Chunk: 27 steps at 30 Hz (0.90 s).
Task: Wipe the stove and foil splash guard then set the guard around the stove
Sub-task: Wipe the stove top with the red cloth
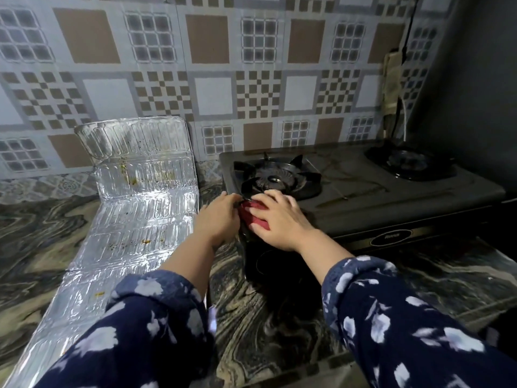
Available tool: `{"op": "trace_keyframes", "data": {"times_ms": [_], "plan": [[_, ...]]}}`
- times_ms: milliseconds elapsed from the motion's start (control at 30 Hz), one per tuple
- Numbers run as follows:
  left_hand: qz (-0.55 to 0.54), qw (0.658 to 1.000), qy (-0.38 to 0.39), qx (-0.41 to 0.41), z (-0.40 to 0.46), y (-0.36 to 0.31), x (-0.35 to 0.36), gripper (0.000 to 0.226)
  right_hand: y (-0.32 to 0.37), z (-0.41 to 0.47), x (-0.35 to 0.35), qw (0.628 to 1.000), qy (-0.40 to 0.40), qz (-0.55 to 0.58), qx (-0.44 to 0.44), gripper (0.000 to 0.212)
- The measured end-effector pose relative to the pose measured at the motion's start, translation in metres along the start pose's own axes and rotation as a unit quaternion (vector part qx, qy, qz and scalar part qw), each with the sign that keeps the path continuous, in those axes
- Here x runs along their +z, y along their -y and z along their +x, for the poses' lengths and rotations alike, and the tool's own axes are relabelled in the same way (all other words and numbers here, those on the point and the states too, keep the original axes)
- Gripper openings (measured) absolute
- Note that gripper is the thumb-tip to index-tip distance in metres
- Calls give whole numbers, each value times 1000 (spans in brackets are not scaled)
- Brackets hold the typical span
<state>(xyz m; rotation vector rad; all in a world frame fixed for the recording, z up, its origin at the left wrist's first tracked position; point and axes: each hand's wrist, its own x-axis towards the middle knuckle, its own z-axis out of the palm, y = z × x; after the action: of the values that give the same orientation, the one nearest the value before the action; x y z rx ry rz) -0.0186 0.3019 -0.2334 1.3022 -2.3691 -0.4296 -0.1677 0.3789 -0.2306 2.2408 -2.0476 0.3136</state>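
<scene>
Head view, single frame. Two-burner gas stove (377, 197) sits on the marbled countertop (279, 317) toward its back right corner, against the patterned tile wall (212, 51). Right hand (277, 219) lies palm down with fingers spread over a red cloth (253, 212), pressing it onto the stove's front left corner, just in front of the left burner (275, 179). Left hand (218, 217) is beside it at the stove's left edge, fingers curled and pinching at the lifted rim of the burner's pan support; how firm the grip is cannot be told. Both forearms wear dark blue sleeves (391, 326) with a white print. Foil splash guard (131, 219) lies unfolded on the countertop left of the stove, not around it: near panels flat toward the front edge, far panels propped up against the wall. Yellow-brown spots show on several panels. Right burner (409, 161) sits in shadow.
</scene>
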Motion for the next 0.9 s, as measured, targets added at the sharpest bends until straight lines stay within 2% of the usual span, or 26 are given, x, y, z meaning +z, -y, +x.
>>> {"op": "trace_keyframes", "data": {"times_ms": [100,200,333,433,500,567,700,800,900], "plan": [[17,1000,-7,0,7,-3,-3,38,4,-1,10,997,-30,61,-20,41],[24,1000,-3,3,14,-16,-3,41,-17,-13,9,997,-29,64,-6,41],[22,1000,1,9,23,-37,5,43,-90,-45,4,993,-48,31,106,55],[13,999,16,29,28,-43,12,45,-132,-51,-5,980,7,-12,198,49],[8,999,16,41,31,-46,14,46,-131,-39,-7,971,30,-22,238,50],[11,998,19,51,34,-51,14,46,-116,-27,-6,969,32,-27,243,50],[12,998,25,61,48,-70,16,49,-96,-38,-2,982,4,-6,191,50],[11,997,29,77,63,-90,20,48,-113,-52,-7,984,7,-3,178,51],[18,994,31,99,74,-111,28,48,-151,-55,-12,978,35,-10,207,53]]}}
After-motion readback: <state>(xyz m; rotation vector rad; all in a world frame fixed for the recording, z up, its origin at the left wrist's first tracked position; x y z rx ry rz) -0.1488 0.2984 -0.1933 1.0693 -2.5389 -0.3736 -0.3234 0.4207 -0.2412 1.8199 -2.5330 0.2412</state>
